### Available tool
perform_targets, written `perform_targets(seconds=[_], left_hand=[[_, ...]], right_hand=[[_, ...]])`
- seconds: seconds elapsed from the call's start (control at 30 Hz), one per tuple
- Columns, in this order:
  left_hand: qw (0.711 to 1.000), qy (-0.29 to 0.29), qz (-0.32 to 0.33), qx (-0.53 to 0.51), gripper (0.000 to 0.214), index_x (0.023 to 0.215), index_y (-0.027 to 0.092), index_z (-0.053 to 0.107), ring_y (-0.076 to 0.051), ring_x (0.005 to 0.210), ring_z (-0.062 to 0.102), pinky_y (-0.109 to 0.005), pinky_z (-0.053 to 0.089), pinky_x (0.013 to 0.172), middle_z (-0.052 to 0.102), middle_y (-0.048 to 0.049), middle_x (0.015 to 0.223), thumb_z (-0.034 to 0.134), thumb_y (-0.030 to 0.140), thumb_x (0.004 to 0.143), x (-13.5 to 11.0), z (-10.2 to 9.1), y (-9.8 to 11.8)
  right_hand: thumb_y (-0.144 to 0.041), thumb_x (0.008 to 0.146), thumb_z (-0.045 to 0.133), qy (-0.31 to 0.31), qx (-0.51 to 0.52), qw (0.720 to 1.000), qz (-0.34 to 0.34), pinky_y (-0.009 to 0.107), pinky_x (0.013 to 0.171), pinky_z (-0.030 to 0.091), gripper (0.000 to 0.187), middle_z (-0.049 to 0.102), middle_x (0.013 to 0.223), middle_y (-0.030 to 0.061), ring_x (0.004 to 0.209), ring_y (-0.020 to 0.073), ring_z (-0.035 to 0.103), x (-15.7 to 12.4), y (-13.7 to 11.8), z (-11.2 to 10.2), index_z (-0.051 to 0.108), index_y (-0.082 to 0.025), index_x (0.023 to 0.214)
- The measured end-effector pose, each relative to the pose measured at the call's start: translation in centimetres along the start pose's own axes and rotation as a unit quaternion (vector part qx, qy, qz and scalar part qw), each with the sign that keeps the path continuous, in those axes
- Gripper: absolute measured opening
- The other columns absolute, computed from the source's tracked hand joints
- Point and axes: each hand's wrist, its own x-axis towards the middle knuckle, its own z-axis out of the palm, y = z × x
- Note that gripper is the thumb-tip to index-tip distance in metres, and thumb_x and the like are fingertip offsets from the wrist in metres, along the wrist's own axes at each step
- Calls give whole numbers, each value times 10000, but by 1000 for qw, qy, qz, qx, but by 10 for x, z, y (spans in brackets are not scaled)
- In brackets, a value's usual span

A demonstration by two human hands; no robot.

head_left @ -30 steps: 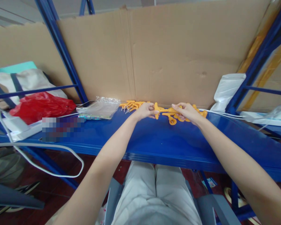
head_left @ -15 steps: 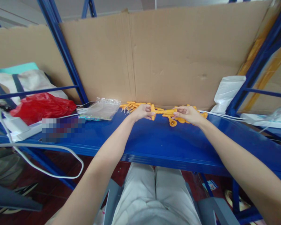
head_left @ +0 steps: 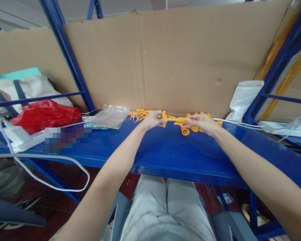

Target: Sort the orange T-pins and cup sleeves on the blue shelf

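Note:
Both my hands reach to the back of a blue metal shelf (head_left: pixel 170 150). Between them they hold one long orange plastic piece (head_left: pixel 174 118) level, just above the shelf. My left hand (head_left: pixel 154 119) pinches its left end, which has a flat cap. My right hand (head_left: pixel 200 121) grips its right end with curled fingers. Under and behind my right hand lies a heap of similar orange parts (head_left: pixel 190 128), one with a round ring end. A second small pile of orange pieces (head_left: pixel 139 113) lies just left of my left hand.
A cardboard sheet (head_left: pixel 180 57) lines the back of the shelf. Clear plastic bags (head_left: pixel 107 117) lie left of the orange parts, then a red bag (head_left: pixel 43 113) and a white cable (head_left: pixel 42 157). A white pouch (head_left: pixel 243 97) and blue uprights (head_left: pixel 273 70) stand at the right.
My hands have lifted the orange piece slightly off the heap and drawn a little closer to the cardboard; the grip on both ends is unchanged.

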Motion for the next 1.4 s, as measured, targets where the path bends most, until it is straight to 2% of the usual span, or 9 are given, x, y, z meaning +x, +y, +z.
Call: perform_targets(seconds=[0.17, 0.37, 0.5, 0.6, 0.7, 0.83, 0.97, 1.2, 1.4], left_hand=[[1000, -4, -5, 5, 247, 872, 111, 632, -138, 670, 708, -338, 628, 729, 711, -11, 715, 825, 100, 717, 2, 0, -2], [999, -25, -28, -3, 191, 824, 119, 615, -128, 680, 704, -354, 627, 763, 700, -7, 726, 788, 79, 753, -1, -3, -2], [999, -26, -44, -9, 184, 857, 121, 634, -133, 717, 710, -379, 616, 822, 724, -25, 765, 788, 100, 759, -2, -8, -2], [998, -27, -49, -11, 182, 874, 122, 641, -135, 736, 714, -391, 607, 851, 736, -34, 785, 785, 112, 763, -1, -12, -4], [998, -40, -45, -17, 191, 864, 120, 639, -131, 723, 711, -381, 611, 839, 735, -36, 778, 797, 124, 757, -2, -13, -5], [997, -59, -41, -27, 219, 848, 116, 631, -121, 698, 702, -353, 621, 803, 730, -36, 765, 822, 146, 745, -6, -7, 1], [997, -56, -48, -27, 206, 840, 112, 629, -125, 696, 703, -376, 623, 803, 725, -35, 771, 812, 125, 748, -9, -2, 8], [997, -65, -39, -30, 244, 876, 117, 640, -125, 700, 709, -352, 621, 798, 734, -39, 778, 835, 150, 733, -7, -1, 7], [998, -59, -36, -14, 210, 871, 119, 636, -139, 709, 720, -378, 621, 810, 727, -30, 750, 808, 140, 752, -5, -1, 4]], right_hand=[[-590, 671, 843, 3, -11, 1000, 12, 377, 810, 607, 450, 791, 959, 126, 897, 286, 770, -1, 0, -1, 754, -194, 863], [-562, 672, 842, -28, -33, 999, 15, 393, 808, 617, 439, 779, 997, 112, 819, 243, 759, 3, 7, -1, 740, -222, 931], [-500, 576, 897, 13, -89, 995, -52, 410, 818, 616, 621, 743, 1108, 120, 905, 249, 735, 10, 21, -5, 693, -221, 1091], [-515, 604, 871, 23, -157, 981, -109, 423, 795, 616, 687, 713, 1174, 129, 912, 256, 719, 12, 25, -5, 653, -214, 1181], [-504, 682, 829, 37, -233, 958, -163, 443, 812, 605, 618, 701, 1185, 123, 931, 270, 706, 11, 23, -1, 650, -220, 1201], [-432, 756, 788, 58, -331, 914, -228, 501, 911, 556, 446, 709, 1143, 124, 1005, 307, 685, 12, 21, 5, 686, -210, 1129], [-396, 830, 731, 61, -374, 886, -265, 495, 925, 535, 318, 721, 1095, 125, 1018, 312, 677, 14, 22, 10, 707, -213, 1088], [-385, 915, 627, 42, -393, 874, -282, 447, 894, 529, 287, 727, 1066, 129, 996, 298, 673, 10, 17, 12, 741, -212, 1114], [-382, 881, 659, 32, -369, 894, -254, 421, 854, 530, 271, 748, 1016, 113, 940, 287, 691, 11, 13, 13, 775, -217, 1062]])
